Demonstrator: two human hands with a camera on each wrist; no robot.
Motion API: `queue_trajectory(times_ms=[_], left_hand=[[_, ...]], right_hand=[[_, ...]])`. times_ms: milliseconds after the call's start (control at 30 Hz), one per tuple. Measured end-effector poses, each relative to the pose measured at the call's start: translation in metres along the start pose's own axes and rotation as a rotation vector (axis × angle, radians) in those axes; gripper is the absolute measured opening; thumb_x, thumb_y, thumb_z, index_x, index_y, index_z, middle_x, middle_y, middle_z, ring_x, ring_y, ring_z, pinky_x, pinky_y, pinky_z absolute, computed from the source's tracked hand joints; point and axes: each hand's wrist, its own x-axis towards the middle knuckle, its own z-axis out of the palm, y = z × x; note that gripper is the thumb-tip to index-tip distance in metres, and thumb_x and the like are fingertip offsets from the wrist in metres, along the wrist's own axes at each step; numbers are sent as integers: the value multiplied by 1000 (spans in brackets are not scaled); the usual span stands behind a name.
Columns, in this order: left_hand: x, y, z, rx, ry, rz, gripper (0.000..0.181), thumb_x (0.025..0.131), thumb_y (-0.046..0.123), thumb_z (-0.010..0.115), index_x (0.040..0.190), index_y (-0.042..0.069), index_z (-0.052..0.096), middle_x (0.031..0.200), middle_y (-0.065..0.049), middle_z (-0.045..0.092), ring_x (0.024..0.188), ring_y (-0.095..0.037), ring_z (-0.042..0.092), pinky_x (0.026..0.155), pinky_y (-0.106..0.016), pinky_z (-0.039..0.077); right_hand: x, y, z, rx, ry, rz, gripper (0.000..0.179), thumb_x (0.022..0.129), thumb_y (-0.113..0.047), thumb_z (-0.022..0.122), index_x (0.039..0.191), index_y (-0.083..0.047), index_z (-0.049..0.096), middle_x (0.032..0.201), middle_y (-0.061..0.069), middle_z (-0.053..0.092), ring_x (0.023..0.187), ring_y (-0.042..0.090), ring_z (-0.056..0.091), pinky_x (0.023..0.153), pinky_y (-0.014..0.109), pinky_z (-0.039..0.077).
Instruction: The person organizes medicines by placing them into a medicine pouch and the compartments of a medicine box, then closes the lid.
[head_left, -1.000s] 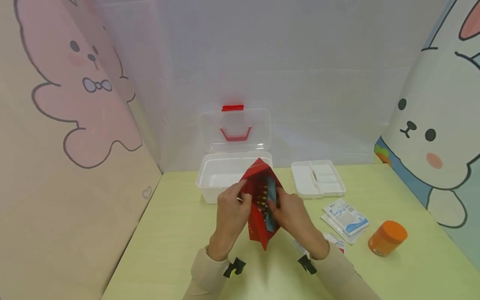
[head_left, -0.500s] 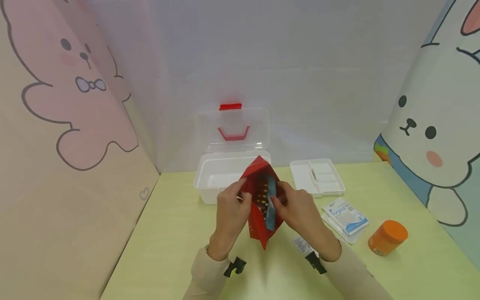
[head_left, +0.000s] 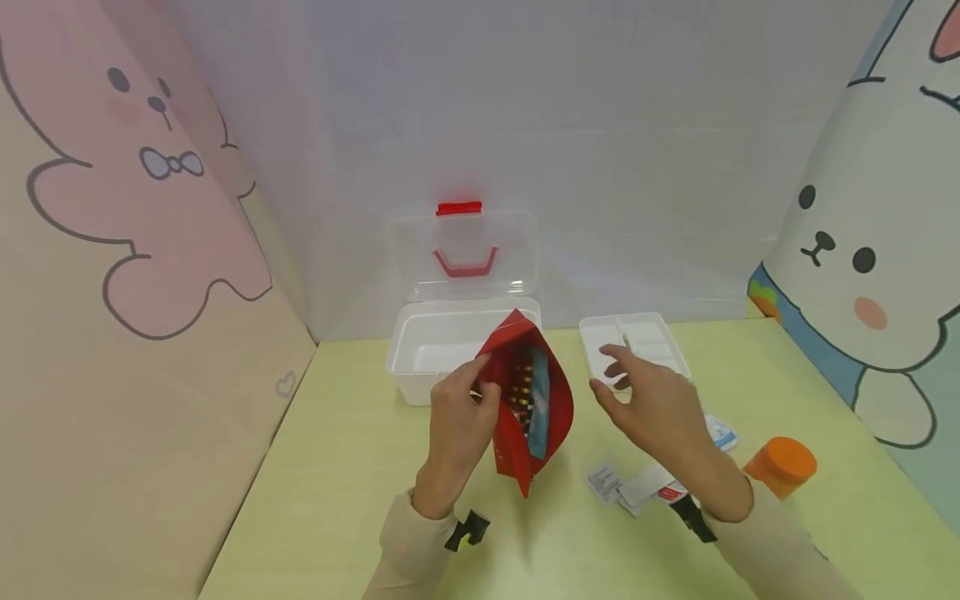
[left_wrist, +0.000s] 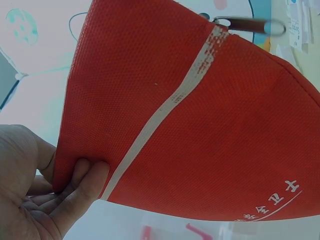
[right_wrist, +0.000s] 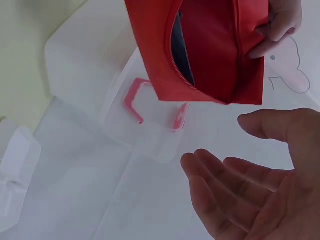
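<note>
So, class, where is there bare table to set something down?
Bare: the table left of the open box and left hand, and right of the orange jar. Crowded: between the red pouch and jar, where the right arm partly hides packets.

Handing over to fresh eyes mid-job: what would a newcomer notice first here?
Probably the open red pouch at the middle, gripped at one edge by the left hand. Next, the orange jar at right on the table, and the red handle on the clear lid standing open behind the white box.
</note>
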Motion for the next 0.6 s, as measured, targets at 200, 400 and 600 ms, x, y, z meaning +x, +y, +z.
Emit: queue_trajectory(times_ms=[200, 400, 600], left_hand=[[0, -3, -1, 1, 6, 10, 29, 83, -6, 57, 110, -3, 70, 96, -15, 74, 67, -19, 65, 55, -23, 54], [-1, -4, 1, -14, 1, -1, 30, 84, -5, 57, 110, -1, 71, 96, -13, 74, 68, -17, 65, 56, -21, 53], [-3, -5, 2, -14, 3, 3, 30, 84, -4, 57, 111, -1, 70, 97, -14, 74, 67, -17, 65, 56, -21, 53]], right_hand=[[-11, 32, -18, -42, 85, -3, 50, 84, -25, 75, 127, -6, 59, 104, 18, 73, 78, 34, 69, 54, 38, 50], [-26, 61, -37, -85, 63, 83, 56, 83, -30, 76, 130, -5, 57, 114, 25, 68, 77, 40, 66, 52, 40, 48], [-43, 90, -45, -106, 2, 201, 61, 86, -36, 72, 133, -2, 54, 126, 30, 59, 104, 51, 57, 76, 62, 48]])
